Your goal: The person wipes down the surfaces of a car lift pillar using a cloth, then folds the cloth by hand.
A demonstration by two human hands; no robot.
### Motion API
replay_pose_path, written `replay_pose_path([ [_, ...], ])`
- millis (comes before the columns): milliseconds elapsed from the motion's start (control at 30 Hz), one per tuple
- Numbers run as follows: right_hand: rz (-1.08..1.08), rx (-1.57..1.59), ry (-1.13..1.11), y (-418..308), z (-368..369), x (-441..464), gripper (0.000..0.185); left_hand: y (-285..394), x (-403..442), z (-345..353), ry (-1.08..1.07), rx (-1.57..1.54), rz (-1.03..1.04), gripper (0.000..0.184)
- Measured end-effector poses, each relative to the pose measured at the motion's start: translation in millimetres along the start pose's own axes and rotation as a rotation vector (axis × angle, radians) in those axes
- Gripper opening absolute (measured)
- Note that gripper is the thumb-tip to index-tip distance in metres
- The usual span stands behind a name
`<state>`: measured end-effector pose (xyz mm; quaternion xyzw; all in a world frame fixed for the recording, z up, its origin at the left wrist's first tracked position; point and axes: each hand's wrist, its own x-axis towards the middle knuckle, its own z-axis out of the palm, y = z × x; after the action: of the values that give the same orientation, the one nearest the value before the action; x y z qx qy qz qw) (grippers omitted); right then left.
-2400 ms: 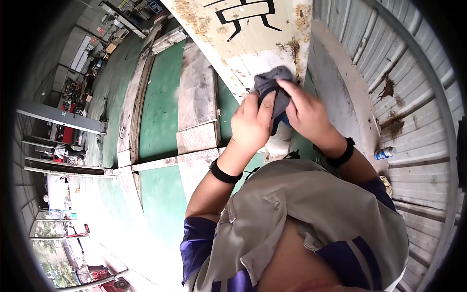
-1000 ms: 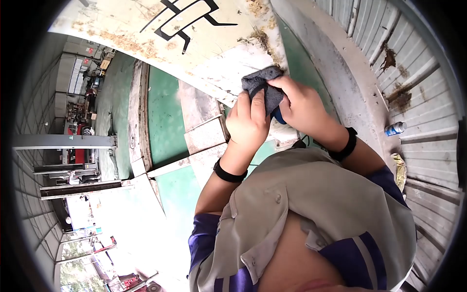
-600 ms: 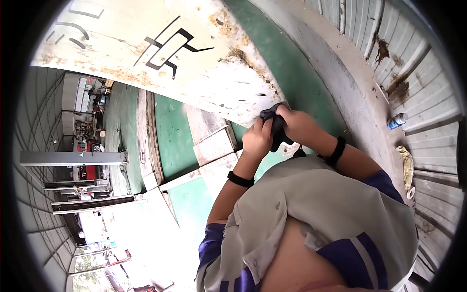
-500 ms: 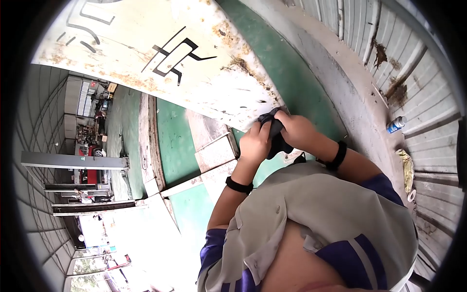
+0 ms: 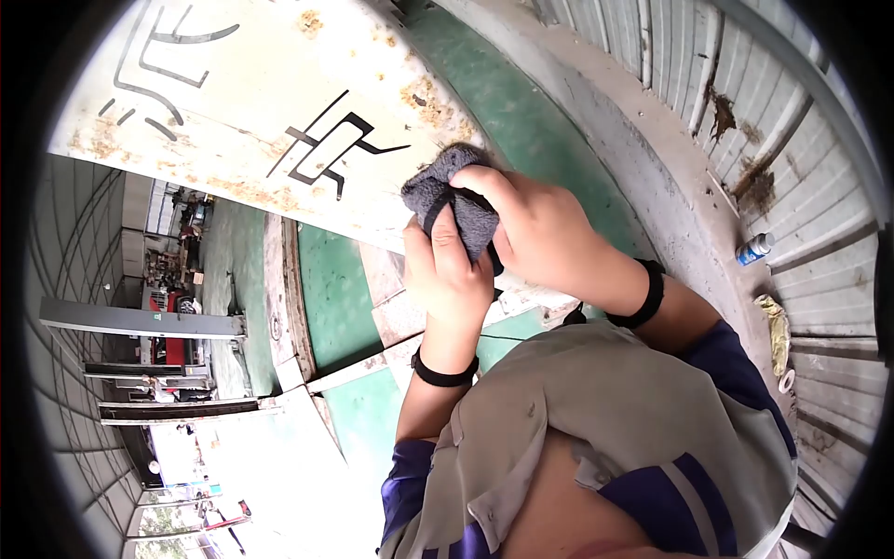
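Observation:
A dark grey fuzzy cloth [image 5: 475, 219] with black edging is bunched up between my two hands. My left hand [image 5: 447, 270] grips its near left side, fingers closed over it. From the right, my right hand [image 5: 545, 219] pinches the same cloth, thumb and fingers pressed on its top. Beneath and beyond the cloth lies a white board [image 5: 251, 112] with black painted characters and brown rust-like stains. The cloth covers the board's near end, and I cannot tell whether it touches the surface.
A green floor [image 5: 335, 279] with pale concrete strips runs below. At right, a blue spray can [image 5: 754, 248] and a yellowish crumpled wrapper [image 5: 775, 326] sit on a ledge beside a corrugated metal wall [image 5: 792, 168]. A grey post [image 5: 140, 317] and red machinery stand far left.
Both hands have moved up and left with the cloth, over the board's near end. The cloth is turned so its grey fuzzy side shows. The view has shifted slightly.

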<state>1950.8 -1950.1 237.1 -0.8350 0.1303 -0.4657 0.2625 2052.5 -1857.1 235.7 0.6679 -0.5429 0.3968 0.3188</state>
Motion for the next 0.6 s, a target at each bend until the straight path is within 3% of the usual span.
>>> replay_pose_path([
  [367,-0.016,-0.189,-0.133,26.7,20.6,-36.0,0.059,-1.3,-56.2,30.8,-0.043,-0.016,-0.019,0.040],
  [600,0.001,-0.267,-0.331,74.8,60.4,-97.0,0.044,7.1,-138.4,52.7,-0.250,-0.033,-0.175,0.046],
])
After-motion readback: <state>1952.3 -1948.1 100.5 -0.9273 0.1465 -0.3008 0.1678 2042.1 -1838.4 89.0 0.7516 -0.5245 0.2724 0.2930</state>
